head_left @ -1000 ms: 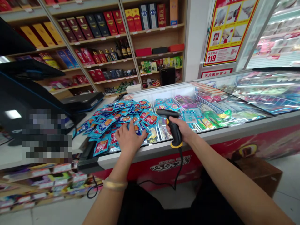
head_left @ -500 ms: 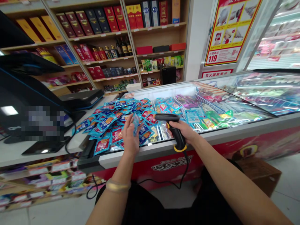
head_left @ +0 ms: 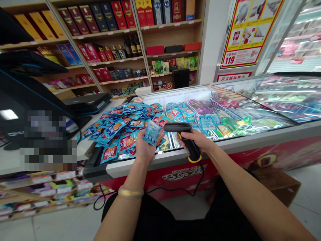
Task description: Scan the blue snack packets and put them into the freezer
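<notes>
My left hand [head_left: 145,147] holds a small light-blue snack packet [head_left: 151,132], its printed back turned up towards me. In my right hand [head_left: 197,140] is a black and yellow barcode scanner [head_left: 178,127], gripped by the handle, with its head pointing left at the packet. A narrow gap separates scanner and packet. Behind and left of my left hand, a heap of blue and red snack packets [head_left: 116,129] lies on the glass top of a chest freezer [head_left: 225,142]. A black cable [head_left: 200,177] hangs from the scanner's handle.
To the left, a dark checkout terminal [head_left: 32,100] stands on a white counter [head_left: 10,160]. Wire baskets [head_left: 197,117] with packaged goods sit inside the freezer. Shelves [head_left: 173,25] of boxes and bottles rise behind. A cardboard box [head_left: 278,184] is on the floor at right.
My left hand has turned the packet from edge-on to flat, so its printed back now faces up, and has shifted slightly right. The scanner stays nearly in place.
</notes>
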`<state>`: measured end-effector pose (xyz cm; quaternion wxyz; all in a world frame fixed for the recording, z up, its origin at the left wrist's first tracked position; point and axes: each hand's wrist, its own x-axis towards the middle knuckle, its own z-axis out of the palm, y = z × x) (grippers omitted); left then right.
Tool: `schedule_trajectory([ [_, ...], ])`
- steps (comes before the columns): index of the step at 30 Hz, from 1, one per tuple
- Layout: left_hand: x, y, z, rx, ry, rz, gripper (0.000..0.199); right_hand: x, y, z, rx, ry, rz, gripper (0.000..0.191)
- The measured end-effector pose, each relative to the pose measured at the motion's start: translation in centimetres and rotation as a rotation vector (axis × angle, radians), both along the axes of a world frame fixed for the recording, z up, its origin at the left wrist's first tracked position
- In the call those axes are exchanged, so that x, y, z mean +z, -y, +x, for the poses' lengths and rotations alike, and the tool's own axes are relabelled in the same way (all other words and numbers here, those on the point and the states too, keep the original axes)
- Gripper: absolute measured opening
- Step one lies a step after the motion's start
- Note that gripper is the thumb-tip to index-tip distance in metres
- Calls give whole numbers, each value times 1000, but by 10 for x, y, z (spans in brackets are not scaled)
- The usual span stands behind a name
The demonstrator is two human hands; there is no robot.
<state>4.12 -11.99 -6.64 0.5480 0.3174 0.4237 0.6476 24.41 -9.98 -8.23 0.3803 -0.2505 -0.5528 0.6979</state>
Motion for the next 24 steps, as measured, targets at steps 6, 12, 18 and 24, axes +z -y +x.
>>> schedule_trajectory([
  [6,-4,-1,6,-31,-64,6,45,2,0,-1,-38,-15,10,40],
  [12,-7,0,6,-19,-54,28,45,2,1,-3,-30,10,5,43],
  [18,-10,-6,10,-57,-349,174,53,6,-1,5,-105,-58,-21,40],
  [24,6,-30,66,-116,-1100,405,51,12,-10,59,-290,-123,-78,36],
])
